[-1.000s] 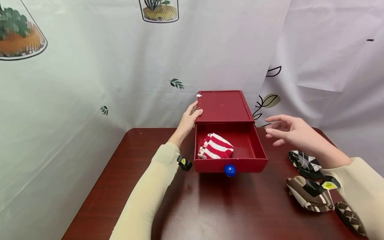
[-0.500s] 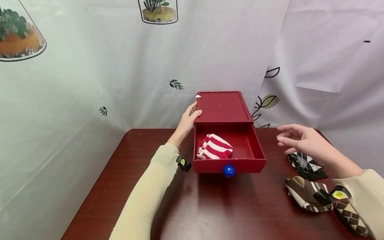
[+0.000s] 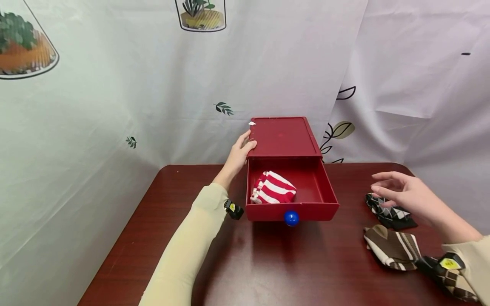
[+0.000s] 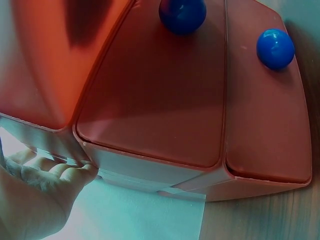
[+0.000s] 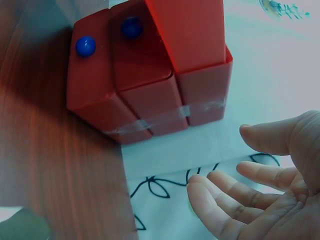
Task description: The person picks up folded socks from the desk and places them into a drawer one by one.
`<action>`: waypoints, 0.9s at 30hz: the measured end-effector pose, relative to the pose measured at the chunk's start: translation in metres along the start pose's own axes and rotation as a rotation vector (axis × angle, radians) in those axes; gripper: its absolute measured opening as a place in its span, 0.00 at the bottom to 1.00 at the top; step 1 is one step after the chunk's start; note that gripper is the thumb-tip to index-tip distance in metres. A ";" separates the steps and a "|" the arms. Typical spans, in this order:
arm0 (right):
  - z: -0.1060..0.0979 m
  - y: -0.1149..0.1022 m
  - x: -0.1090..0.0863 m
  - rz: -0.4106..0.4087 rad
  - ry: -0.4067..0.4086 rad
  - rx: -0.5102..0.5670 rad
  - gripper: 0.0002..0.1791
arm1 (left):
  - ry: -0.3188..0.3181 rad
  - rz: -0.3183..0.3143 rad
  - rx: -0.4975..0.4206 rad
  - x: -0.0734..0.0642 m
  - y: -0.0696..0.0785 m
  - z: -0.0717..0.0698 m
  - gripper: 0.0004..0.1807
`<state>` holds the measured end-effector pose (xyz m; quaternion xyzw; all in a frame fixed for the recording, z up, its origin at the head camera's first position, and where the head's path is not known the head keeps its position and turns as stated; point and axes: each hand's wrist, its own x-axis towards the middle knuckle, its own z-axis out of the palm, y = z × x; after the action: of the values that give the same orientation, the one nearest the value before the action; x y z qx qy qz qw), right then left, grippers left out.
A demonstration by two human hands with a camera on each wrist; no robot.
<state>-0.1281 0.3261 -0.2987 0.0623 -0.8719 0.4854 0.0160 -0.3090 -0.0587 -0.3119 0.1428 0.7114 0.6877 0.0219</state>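
A red drawer cabinet (image 3: 281,136) stands at the back of the table with its top drawer (image 3: 311,182) pulled out. Inside that drawer, at the left, lies a folded red-and-white striped sock (image 3: 275,188). My left hand (image 3: 238,155) rests against the cabinet's upper left side; in the left wrist view its fingers (image 4: 65,172) lie along the side wall. To the right, my right hand (image 3: 407,193) hovers with loosely bent fingers and holds nothing. Nearest below it is a black-and-white argyle sock (image 3: 388,212), which it partly hides in the head view.
A brown striped sock (image 3: 394,246) and a brown argyle sock (image 3: 457,282) lie at the table's right, the latter partly behind the right wrist. Two lower drawers with blue knobs (image 4: 276,49) are closed. A printed cloth (image 3: 172,85) hangs behind the table (image 3: 291,272).
My right hand has moved right and toward me, away from the drawer and over the socks. My left hand stays on the cabinet. The striped sock has not moved.
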 end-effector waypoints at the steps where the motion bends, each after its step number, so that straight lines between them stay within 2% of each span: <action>1: -0.001 0.003 -0.002 0.002 0.001 -0.003 0.13 | 0.000 0.000 0.001 0.000 0.000 0.000 0.32; 7: -0.007 0.016 -0.011 0.031 0.007 -0.056 0.14 | 0.001 -0.001 -0.001 0.000 0.000 0.000 0.32; 14: -0.006 0.033 -0.019 0.089 -0.001 -0.177 0.28 | 0.001 0.000 -0.004 0.001 -0.001 0.000 0.32; 20: -0.004 0.050 -0.025 0.114 0.035 -0.251 0.31 | -0.011 -0.012 -0.003 0.002 -0.001 -0.001 0.32; 23: -0.003 0.058 -0.028 0.124 0.056 -0.275 0.30 | -0.022 -0.028 -0.007 0.000 0.003 -0.001 0.32; 27: -0.001 0.066 -0.031 0.144 0.065 -0.287 0.31 | -0.033 -0.034 -0.006 -0.010 0.017 0.000 0.32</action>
<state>-0.1054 0.3648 -0.3568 -0.0190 -0.9336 0.3575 0.0182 -0.2961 -0.0611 -0.2966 0.1418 0.7114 0.6868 0.0457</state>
